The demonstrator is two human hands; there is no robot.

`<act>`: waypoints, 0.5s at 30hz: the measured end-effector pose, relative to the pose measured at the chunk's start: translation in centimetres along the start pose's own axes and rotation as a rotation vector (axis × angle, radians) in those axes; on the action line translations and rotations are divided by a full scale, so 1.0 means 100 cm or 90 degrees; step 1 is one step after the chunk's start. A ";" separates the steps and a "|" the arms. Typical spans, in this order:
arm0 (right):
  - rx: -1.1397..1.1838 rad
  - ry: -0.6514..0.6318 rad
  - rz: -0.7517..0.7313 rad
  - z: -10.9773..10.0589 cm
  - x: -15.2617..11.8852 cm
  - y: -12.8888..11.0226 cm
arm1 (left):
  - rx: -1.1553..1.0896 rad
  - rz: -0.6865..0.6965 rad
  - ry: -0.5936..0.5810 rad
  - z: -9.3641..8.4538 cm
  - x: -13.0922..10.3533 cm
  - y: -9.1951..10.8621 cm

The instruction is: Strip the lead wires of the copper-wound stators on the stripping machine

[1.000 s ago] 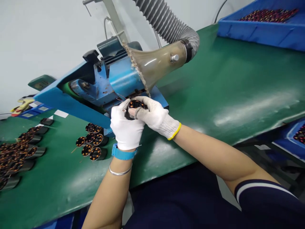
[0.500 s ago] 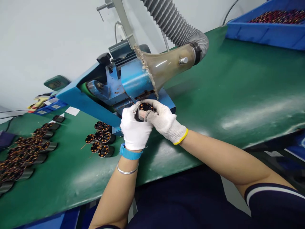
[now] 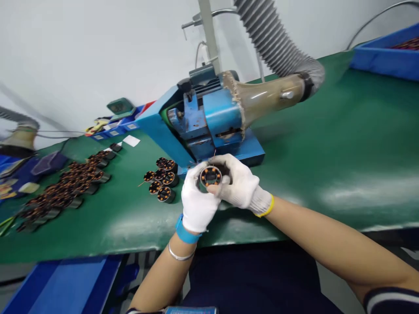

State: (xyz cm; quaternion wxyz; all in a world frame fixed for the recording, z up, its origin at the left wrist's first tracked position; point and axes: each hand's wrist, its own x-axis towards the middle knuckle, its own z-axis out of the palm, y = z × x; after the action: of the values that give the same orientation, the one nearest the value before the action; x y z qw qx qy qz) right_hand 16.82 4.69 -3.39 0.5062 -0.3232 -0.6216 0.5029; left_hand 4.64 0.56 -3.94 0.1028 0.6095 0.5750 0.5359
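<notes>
Both gloved hands are on one small stator [image 3: 210, 176], left hand [image 3: 197, 201] and right hand [image 3: 240, 186] each with a closed grip on it, just above the green table [image 3: 327, 144] in front of the blue machine [image 3: 203, 120]. A little cluster of stators [image 3: 161, 179] sits on the table just left of them

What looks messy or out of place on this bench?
The funnel on the machine has a ragged, crusted rim. Left of the small neat cluster of stators, others lie in a loose heap. The stator between the left hand and right hand looks intact.
</notes>
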 end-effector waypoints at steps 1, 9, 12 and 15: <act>-0.002 -0.036 -0.033 0.000 -0.004 0.002 | -0.008 -0.044 -0.011 -0.012 -0.013 -0.004; -0.196 -0.119 -0.197 -0.001 -0.011 0.008 | 0.363 -0.355 -0.051 -0.151 -0.069 -0.074; -0.238 -0.125 -0.212 -0.001 -0.013 0.008 | 0.572 -0.475 0.168 -0.185 -0.054 -0.095; -0.266 -0.125 -0.195 0.000 -0.013 0.011 | 0.518 -0.392 0.236 -0.178 -0.046 -0.095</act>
State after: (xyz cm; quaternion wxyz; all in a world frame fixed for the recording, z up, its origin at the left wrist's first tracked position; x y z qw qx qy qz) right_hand 17.08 3.79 -4.87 0.4358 -0.2726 -0.7998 0.3101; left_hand -13.61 -8.92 -6.24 -0.0925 0.2985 0.8966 0.3136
